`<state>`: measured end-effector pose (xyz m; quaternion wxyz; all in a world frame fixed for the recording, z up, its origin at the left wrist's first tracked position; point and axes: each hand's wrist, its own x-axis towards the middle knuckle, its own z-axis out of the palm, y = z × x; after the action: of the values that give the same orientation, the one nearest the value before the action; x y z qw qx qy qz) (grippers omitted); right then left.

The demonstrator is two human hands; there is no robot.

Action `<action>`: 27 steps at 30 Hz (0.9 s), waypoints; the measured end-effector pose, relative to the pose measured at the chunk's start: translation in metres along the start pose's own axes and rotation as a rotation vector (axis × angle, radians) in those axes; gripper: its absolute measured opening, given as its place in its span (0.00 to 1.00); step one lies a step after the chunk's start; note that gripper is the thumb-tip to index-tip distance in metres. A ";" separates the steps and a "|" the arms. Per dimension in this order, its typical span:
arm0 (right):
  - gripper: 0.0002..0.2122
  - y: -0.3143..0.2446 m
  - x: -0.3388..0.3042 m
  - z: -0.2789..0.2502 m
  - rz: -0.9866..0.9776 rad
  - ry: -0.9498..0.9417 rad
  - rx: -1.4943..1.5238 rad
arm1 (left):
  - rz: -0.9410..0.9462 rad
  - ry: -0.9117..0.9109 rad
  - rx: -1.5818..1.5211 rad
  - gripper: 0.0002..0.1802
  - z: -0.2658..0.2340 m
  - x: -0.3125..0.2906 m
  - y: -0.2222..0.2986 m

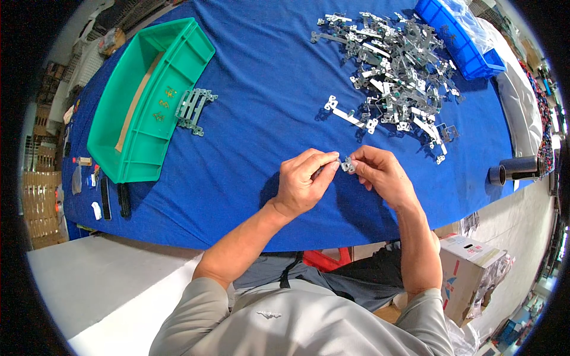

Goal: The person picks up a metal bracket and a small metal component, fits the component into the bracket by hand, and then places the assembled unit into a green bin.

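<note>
Over the near middle of the blue cloth, my two hands meet at a small silvery metal bracket [348,165] with holes in its end. My right hand [385,176] pinches it between thumb and fingertips. My left hand [304,183] is closed, its thumb and forefinger pressed together at the bracket's left side; the rest of the part is hidden behind those fingers. Beyond my right hand lies a big tangled pile of metal brackets [395,71]. One long bracket [349,117] lies at the pile's near left edge.
At the left stands a green plastic bin [113,118], with a row of brackets [195,110] beside it. A blue crate [457,41] sits far right. A dark cylinder [518,171] lies at the right edge of the blue cloth [255,89]. A cardboard box [466,267] stands below.
</note>
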<state>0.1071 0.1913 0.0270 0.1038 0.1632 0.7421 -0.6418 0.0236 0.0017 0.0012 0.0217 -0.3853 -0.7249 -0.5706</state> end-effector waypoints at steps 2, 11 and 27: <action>0.07 0.004 0.001 0.003 -0.025 0.013 0.072 | 0.011 -0.022 0.004 0.08 0.000 0.000 0.001; 0.09 0.002 0.006 0.007 -0.043 -0.006 0.170 | 0.068 -0.036 -0.001 0.07 0.003 -0.001 -0.004; 0.09 -0.002 0.002 0.002 -0.003 -0.034 -0.021 | -0.031 0.060 0.004 0.07 0.002 0.000 -0.003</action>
<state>0.1047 0.1894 0.0284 0.1170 0.1502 0.7473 -0.6366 0.0227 0.0031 -0.0020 0.0355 -0.3564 -0.7311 -0.5806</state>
